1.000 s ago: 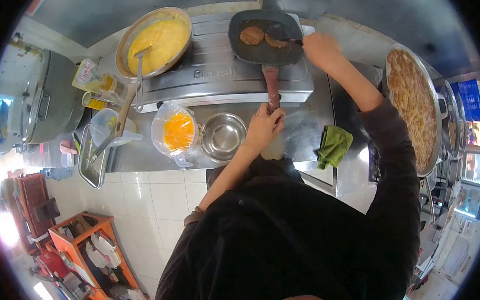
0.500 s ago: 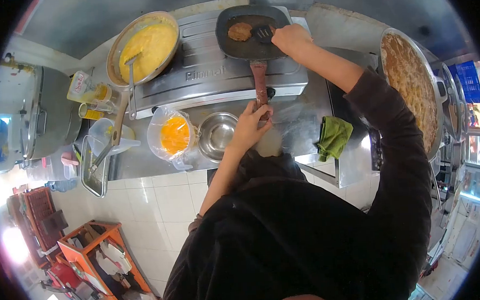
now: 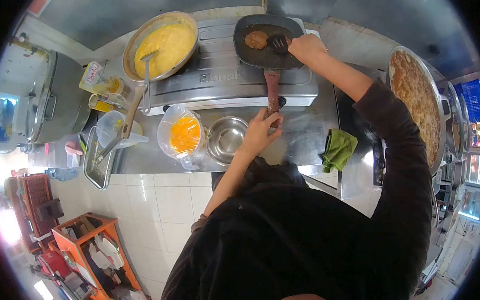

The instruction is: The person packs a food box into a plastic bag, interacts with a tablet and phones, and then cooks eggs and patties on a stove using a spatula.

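A dark square frying pan (image 3: 248, 56) sits on the right side of the steel gas stove (image 3: 215, 91). In it lies a browned patty (image 3: 256, 40). My right hand (image 3: 307, 50) is closed round a black slotted spatula (image 3: 278, 43), whose blade is beside the patty's right edge. My left hand (image 3: 262, 131) grips the pan's reddish-brown handle (image 3: 272, 88) near its end. Left of that hand, a steel bowl (image 3: 227, 141) and a plastic-covered jug with orange-yellow contents (image 3: 185, 135) stand on the counter.
A wide pan of yellow mixture (image 3: 165, 45) with a grey utensil (image 3: 147, 81) occupies the stove's left side. A green cloth (image 3: 339, 149) hangs over the counter's front edge. A large round pan (image 3: 414, 108) stands at right; a metal tray (image 3: 95, 163) is at left.
The whole view has shifted, so the stove and counter appear farther right. The patty looks darker. Both hands keep their hold on the handle and spatula.
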A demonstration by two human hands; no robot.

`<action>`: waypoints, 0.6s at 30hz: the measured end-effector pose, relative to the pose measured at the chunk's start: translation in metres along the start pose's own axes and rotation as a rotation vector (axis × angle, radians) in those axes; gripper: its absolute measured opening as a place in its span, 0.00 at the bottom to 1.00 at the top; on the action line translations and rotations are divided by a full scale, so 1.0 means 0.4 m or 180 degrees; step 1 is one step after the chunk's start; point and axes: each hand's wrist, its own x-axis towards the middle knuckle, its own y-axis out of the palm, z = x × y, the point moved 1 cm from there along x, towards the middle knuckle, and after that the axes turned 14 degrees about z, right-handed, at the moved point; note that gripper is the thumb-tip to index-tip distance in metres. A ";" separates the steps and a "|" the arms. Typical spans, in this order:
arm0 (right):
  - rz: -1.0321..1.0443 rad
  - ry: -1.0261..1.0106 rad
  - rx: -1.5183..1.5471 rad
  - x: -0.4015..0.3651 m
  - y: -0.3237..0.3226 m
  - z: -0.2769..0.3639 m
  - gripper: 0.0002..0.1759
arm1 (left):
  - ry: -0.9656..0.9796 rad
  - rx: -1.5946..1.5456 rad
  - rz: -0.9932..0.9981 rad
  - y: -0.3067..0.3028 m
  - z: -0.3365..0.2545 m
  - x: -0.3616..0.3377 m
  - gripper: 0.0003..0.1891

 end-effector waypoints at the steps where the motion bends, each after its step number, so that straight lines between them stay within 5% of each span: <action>1: -0.0080 -0.0100 0.0088 -0.003 0.005 -0.002 0.08 | 0.0079 -0.0012 -0.0109 0.004 0.003 0.001 0.16; 8: -0.0189 0.0293 0.1193 -0.097 -0.035 -0.093 0.11 | 0.0116 0.0291 -0.0259 0.002 0.001 0.000 0.15; 18: -0.0192 0.0171 0.0687 -0.052 0.003 0.001 0.11 | 0.0203 0.0045 -0.0273 0.017 0.017 -0.001 0.15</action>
